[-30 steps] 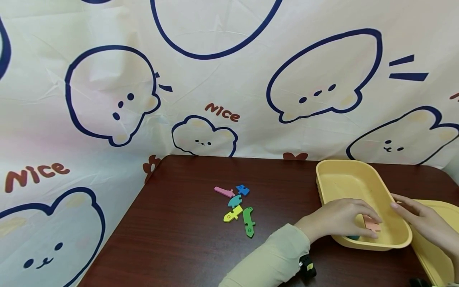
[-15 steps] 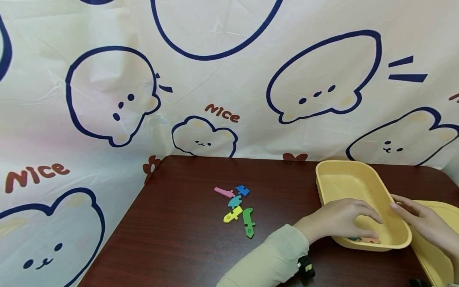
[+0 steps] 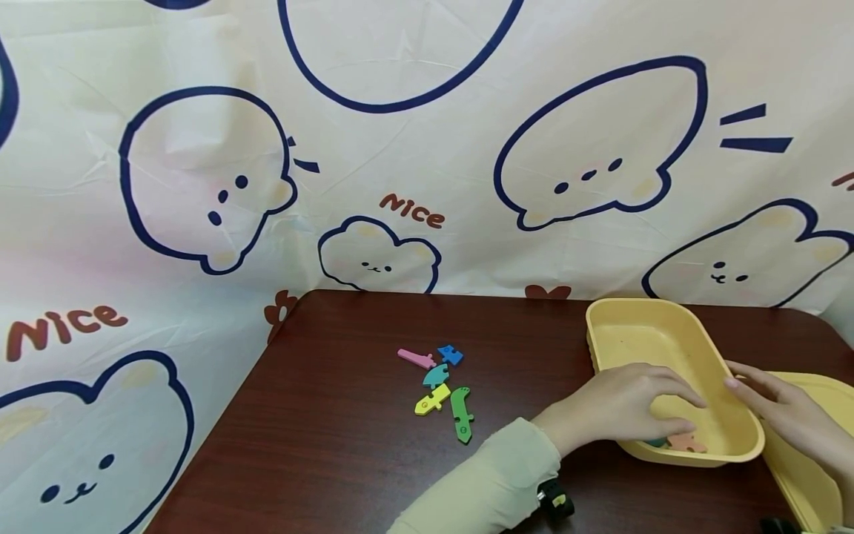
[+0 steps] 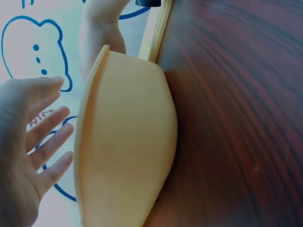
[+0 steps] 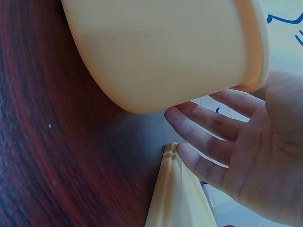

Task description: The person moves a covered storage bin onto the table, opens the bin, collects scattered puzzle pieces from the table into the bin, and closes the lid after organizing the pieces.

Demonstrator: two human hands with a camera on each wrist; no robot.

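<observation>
My left hand reaches over the near-left wall of a yellow plastic box, thumb and fingers spread apart with nothing between them. Just below its fingertips, on the box floor, lie a salmon puzzle piece and a green-teal piece, the latter partly covered by the hand. My right hand touches the box's right rim with its thumb and fingertips. In the right wrist view, its fingers extend loosely beside the outer wall. The left wrist view shows the left hand's fingers extended by the rim.
Several puzzle pieces lie on the dark wooden table: pink, blue, teal, yellow and green. A yellow lid lies right of the box, partly under the right arm. A printed cloth hangs behind.
The salmon piece, earlier raised at my left fingers, now lies on the box floor. My left hand has drawn back slightly to the left; the right hand has stayed at the rim.
</observation>
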